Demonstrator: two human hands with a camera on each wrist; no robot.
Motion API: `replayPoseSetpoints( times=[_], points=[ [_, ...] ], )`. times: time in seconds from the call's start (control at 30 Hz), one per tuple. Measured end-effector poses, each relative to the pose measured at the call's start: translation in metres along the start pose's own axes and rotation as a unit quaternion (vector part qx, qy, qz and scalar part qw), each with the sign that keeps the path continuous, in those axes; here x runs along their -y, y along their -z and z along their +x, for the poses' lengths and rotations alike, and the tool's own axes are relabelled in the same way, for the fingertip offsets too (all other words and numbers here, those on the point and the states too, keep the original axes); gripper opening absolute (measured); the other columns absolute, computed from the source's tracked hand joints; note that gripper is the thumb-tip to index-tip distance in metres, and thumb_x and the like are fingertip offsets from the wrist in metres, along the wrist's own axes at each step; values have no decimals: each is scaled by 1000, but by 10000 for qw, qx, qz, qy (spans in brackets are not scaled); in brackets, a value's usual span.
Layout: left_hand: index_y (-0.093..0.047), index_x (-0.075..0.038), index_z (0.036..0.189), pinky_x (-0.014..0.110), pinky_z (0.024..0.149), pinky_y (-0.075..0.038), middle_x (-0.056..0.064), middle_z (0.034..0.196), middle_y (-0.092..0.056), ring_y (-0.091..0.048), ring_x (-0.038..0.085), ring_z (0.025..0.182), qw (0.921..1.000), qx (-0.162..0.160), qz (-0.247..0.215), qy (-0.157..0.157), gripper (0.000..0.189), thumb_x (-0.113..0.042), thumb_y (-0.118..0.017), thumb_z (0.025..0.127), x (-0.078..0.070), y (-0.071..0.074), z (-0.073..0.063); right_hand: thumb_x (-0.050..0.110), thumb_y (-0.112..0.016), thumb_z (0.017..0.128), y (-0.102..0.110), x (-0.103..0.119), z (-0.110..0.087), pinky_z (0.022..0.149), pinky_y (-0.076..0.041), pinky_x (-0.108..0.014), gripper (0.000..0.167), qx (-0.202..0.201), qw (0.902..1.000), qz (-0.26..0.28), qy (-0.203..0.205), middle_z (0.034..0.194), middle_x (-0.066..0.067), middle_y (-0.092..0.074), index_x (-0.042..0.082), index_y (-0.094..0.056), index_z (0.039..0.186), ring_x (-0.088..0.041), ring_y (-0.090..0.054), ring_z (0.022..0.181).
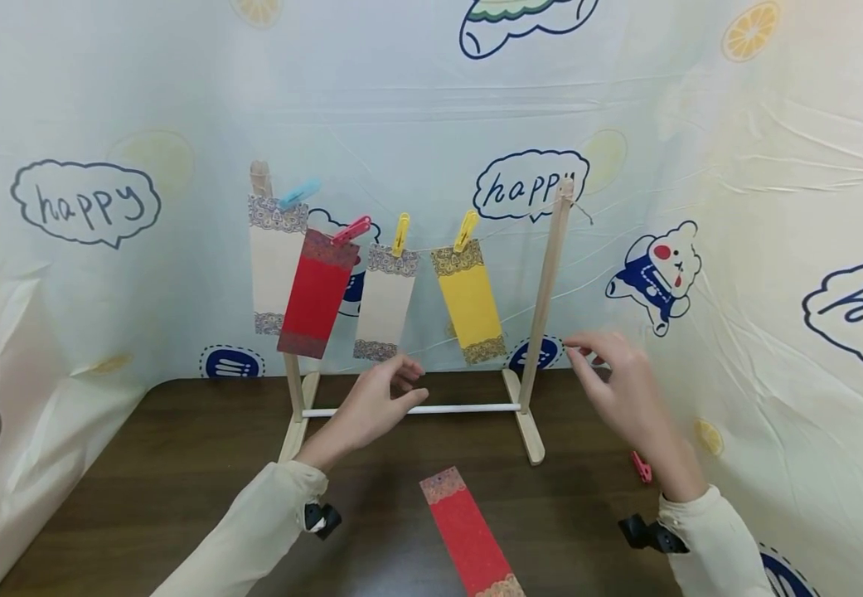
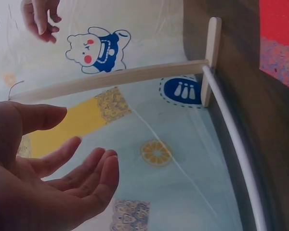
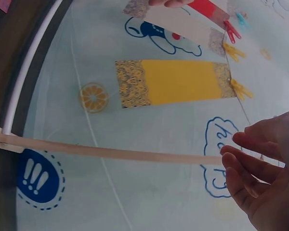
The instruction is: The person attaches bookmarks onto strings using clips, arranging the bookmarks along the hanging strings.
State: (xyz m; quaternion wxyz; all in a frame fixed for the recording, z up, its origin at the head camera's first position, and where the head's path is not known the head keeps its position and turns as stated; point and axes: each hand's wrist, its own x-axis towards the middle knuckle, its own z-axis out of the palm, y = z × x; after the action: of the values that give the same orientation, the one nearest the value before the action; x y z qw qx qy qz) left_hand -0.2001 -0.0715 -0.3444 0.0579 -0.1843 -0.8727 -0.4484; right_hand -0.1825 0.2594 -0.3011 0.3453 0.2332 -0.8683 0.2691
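Observation:
My left hand (image 1: 380, 398) hovers in front of the rack's white crossbar (image 1: 468, 408), its fingers loosely bent around nothing. To the right of the rack's right post (image 1: 548, 290), my right hand (image 1: 618, 385) hangs in the air with thumb and fingers apart and nothing between them. A yellow card (image 1: 470, 303) hangs from the string by a yellow clip (image 1: 466, 230). Left of it a white card (image 1: 388, 303) hangs by another yellow clip (image 1: 400, 235), then a red card (image 1: 317, 294) by a pink clip (image 1: 351, 230). A larger white card (image 1: 278, 265) hangs leftmost, near a blue clip (image 1: 300, 194).
On the brown table (image 1: 177, 481) a red card with lace-patterned ends (image 1: 472, 535) lies near the front. A pink clip (image 1: 642, 467) lies beside my right wrist. Behind the rack hangs a patterned cloth (image 1: 416, 99).

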Motion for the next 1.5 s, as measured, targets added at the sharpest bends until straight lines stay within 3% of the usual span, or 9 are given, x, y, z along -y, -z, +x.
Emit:
replayPoseSetpoints(
  times=[0.17,0.53,0.83,1.0,1.1,1.17,1.33,1.4,1.5],
  points=[
    [-63,-12,113,42,89,-54,3,108,-65,-65,22,100,9999,44,43,127,25,-16,-74,91,5,-4,-6,4,-65,94,-3,-11,-21,76,-44,-15,12,-170,9997,99,-150,97,-6,-72,5,-74,104,-19,-60,87],
    [-64,-14,112,42,87,-55,1,109,-65,-64,19,99,9993,34,-97,356,26,-16,-76,89,17,-12,-20,2,-68,92,-2,-38,-68,79,-41,-7,13,-456,9966,-70,-686,98,-5,-73,7,-74,103,-13,-59,84],
    [-65,-15,109,39,82,-56,1,108,-65,-65,19,97,9986,-43,-176,503,24,-14,-76,88,33,-19,-28,2,-69,92,-2,-54,-96,67,-44,-11,13,-653,9927,-41,-1012,90,-4,-72,8,-75,101,-1,-55,74],
    [-65,-14,110,41,87,-55,0,107,-66,-65,20,99,9979,-30,-197,624,25,-15,-76,88,41,-23,-30,6,-67,94,-3,-62,-111,50,-44,-16,12,-564,9874,115,-1474,76,-1,-66,7,-75,103,-6,-54,52],
    [-65,-13,110,43,89,-53,-1,106,-65,-64,19,98,9980,-43,-217,594,25,-14,-76,88,48,-27,-32,8,-66,96,-4,-68,-122,48,-43,-17,12,-451,9833,76,-1762,69,1,-63,7,-74,105,-8,-53,47],
    [-65,-13,109,43,89,-53,-1,105,-65,-64,20,98,9981,-56,-218,573,23,-14,-76,88,52,-29,-35,9,-67,95,-7,-73,-130,52,-43,-15,12,-435,9815,-65,-1866,71,-1,-67,7,-75,105,-5,-55,52],
    [-65,-14,106,42,84,-52,1,104,-66,-63,22,98,9977,-20,-189,653,21,-16,-76,88,58,-32,-42,10,-69,93,-14,-87,-147,74,-41,-8,12,-448,9746,-373,-2161,94,-6,-75,8,-76,103,6,-58,84],
    [-65,-15,107,42,82,-52,2,104,-66,-63,23,98,9972,5,-207,723,21,-17,-76,89,59,-33,-44,10,-70,93,-15,-93,-152,77,-40,-8,11,-441,9717,-432,-2282,97,-7,-75,8,-76,102,4,-59,91],
    [-65,-15,107,41,80,-52,1,105,-66,-63,24,98,9969,12,-218,756,21,-16,-75,89,63,-39,-46,12,-71,93,-17,-101,-156,73,-43,-13,11,-303,9700,-573,-2343,94,-7,-75,8,-76,102,-8,-64,87]
  ],
)
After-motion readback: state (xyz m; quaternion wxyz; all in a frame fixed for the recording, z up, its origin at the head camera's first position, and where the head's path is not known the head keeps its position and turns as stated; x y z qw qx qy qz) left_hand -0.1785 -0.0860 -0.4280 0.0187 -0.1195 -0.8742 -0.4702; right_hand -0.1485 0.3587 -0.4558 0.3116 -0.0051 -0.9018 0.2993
